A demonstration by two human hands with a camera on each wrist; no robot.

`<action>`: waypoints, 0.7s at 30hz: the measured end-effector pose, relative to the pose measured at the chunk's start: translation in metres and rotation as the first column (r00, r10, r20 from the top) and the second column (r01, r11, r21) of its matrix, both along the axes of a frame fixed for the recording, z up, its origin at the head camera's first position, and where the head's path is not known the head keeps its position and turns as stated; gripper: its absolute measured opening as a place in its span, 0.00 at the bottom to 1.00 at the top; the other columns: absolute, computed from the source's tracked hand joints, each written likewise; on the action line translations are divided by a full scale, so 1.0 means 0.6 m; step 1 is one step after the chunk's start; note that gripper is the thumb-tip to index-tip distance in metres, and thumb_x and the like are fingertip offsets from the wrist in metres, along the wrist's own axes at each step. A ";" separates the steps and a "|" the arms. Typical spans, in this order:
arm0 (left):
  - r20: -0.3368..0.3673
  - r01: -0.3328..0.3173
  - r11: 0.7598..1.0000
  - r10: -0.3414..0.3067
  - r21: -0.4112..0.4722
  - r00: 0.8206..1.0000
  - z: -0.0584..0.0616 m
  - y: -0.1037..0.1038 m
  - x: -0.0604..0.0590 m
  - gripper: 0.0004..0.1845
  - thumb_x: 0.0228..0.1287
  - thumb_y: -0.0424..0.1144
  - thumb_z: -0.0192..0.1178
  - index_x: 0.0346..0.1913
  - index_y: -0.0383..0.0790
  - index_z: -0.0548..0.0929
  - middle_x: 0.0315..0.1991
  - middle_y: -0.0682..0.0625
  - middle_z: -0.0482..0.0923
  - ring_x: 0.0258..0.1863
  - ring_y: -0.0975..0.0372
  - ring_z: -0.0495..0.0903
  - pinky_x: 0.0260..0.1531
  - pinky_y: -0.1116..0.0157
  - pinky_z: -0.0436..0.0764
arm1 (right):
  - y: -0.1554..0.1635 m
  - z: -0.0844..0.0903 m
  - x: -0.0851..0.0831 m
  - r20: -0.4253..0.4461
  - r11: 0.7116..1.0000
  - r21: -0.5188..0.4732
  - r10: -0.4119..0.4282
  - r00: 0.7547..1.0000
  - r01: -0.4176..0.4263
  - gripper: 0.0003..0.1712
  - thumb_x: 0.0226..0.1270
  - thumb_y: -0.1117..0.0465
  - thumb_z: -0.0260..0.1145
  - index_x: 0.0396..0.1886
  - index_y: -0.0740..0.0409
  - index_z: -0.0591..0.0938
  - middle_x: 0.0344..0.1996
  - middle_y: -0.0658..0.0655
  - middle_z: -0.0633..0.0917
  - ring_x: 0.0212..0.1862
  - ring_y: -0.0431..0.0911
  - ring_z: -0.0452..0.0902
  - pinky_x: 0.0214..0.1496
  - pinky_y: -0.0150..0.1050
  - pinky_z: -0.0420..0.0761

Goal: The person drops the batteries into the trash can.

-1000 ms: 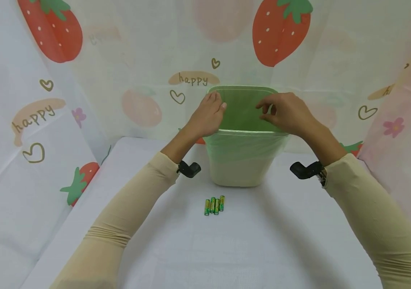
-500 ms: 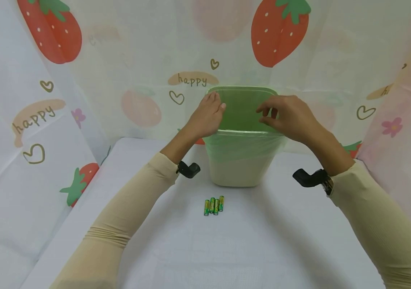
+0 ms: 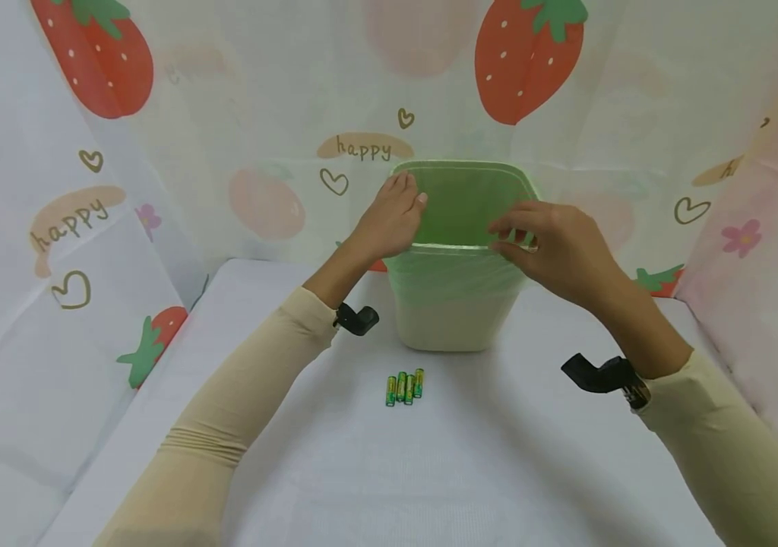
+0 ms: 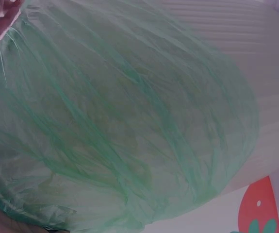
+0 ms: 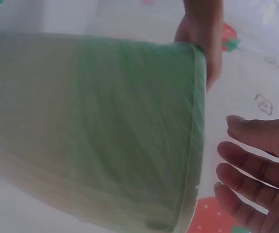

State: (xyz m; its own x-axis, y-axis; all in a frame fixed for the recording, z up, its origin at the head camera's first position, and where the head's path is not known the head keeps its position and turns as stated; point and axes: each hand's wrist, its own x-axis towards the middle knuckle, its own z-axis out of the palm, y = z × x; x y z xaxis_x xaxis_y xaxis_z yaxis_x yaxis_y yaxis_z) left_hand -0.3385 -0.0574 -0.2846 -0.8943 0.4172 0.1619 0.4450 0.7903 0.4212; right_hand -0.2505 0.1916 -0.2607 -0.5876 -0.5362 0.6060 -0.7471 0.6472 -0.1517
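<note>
A pale trash bin (image 3: 444, 327) stands upright on the white table, lined with a thin green plastic bag (image 3: 460, 273) folded down over its rim. At the left side of the rim, my left hand (image 3: 394, 216) holds the bin's edge and the bag over it. Near the right front rim is my right hand (image 3: 556, 243), its fingers loosely bent with nothing between them. In the right wrist view my right hand (image 5: 258, 170) is apart from the rim, fingers spread. The left wrist view shows the bag (image 4: 120, 116) wrinkled over the bin's outside.
Several green batteries (image 3: 405, 387) lie side by side on the white tablecloth (image 3: 389, 471) in front of the bin. Behind and at both sides hang white cloths (image 3: 279, 91) printed with strawberries and hearts. Each wrist carries a black camera mount (image 3: 601, 374).
My right hand has moved down and toward me, from over the bin's opening to the right front rim. The left hand stays at the left rim.
</note>
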 end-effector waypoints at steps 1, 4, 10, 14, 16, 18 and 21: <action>0.005 -0.002 1.000 0.002 0.003 1.000 0.001 0.000 0.001 0.33 0.86 0.46 0.26 0.79 0.24 0.43 0.81 0.35 0.37 0.81 0.50 0.33 0.78 0.63 0.33 | -0.001 -0.001 0.005 0.000 1.000 -0.006 0.008 1.000 -0.008 0.10 0.59 0.69 0.76 0.40 0.55 0.91 0.35 0.48 0.88 0.35 0.44 0.81 0.33 0.41 0.80; 0.021 -0.007 1.000 0.007 0.010 1.000 0.004 0.000 0.004 0.33 0.86 0.47 0.26 0.79 0.25 0.43 0.82 0.35 0.37 0.81 0.50 0.33 0.78 0.63 0.33 | -0.003 -0.006 0.019 -0.001 0.999 -0.025 0.037 0.999 -0.037 0.10 0.57 0.70 0.77 0.39 0.56 0.91 0.35 0.48 0.88 0.34 0.44 0.81 0.33 0.42 0.81; 0.023 -0.013 1.000 0.013 0.012 1.000 0.005 0.001 0.005 0.33 0.86 0.47 0.26 0.79 0.25 0.43 0.81 0.35 0.37 0.81 0.50 0.33 0.78 0.63 0.34 | -0.010 -0.025 0.045 -0.007 0.997 -0.042 0.061 0.998 -0.061 0.11 0.56 0.71 0.78 0.39 0.56 0.91 0.35 0.49 0.88 0.34 0.43 0.81 0.32 0.42 0.82; 0.019 -0.011 1.000 0.011 0.010 1.000 0.005 0.001 0.004 0.33 0.86 0.47 0.26 0.79 0.24 0.43 0.81 0.35 0.37 0.81 0.50 0.34 0.78 0.63 0.33 | -0.017 -0.045 0.058 -0.005 0.996 -0.054 0.068 0.998 -0.068 0.12 0.56 0.70 0.79 0.39 0.55 0.90 0.35 0.48 0.88 0.34 0.42 0.81 0.32 0.41 0.83; 0.020 -0.012 1.000 0.012 0.016 1.000 0.005 0.001 0.005 0.33 0.86 0.47 0.26 0.79 0.24 0.43 0.81 0.35 0.37 0.81 0.50 0.34 0.78 0.63 0.34 | -0.020 -0.056 0.063 0.001 0.995 -0.064 0.073 0.997 -0.073 0.12 0.55 0.70 0.79 0.39 0.55 0.90 0.35 0.48 0.88 0.35 0.43 0.81 0.32 0.40 0.83; 0.022 -0.015 1.000 0.015 0.020 1.000 0.005 0.002 0.005 0.33 0.86 0.47 0.27 0.79 0.25 0.43 0.81 0.35 0.37 0.81 0.50 0.34 0.78 0.62 0.34 | -0.023 -0.068 0.068 0.007 0.994 -0.072 0.082 0.997 -0.082 0.12 0.55 0.70 0.79 0.39 0.55 0.90 0.36 0.48 0.88 0.35 0.43 0.81 0.32 0.39 0.84; 0.027 -0.019 1.000 0.018 0.020 0.999 0.006 0.003 0.006 0.33 0.86 0.47 0.26 0.79 0.25 0.43 0.82 0.35 0.37 0.81 0.50 0.33 0.78 0.62 0.34 | -0.027 -0.086 0.078 0.018 0.992 -0.085 0.092 0.996 -0.090 0.13 0.55 0.69 0.80 0.39 0.54 0.90 0.37 0.47 0.88 0.35 0.42 0.81 0.32 0.38 0.84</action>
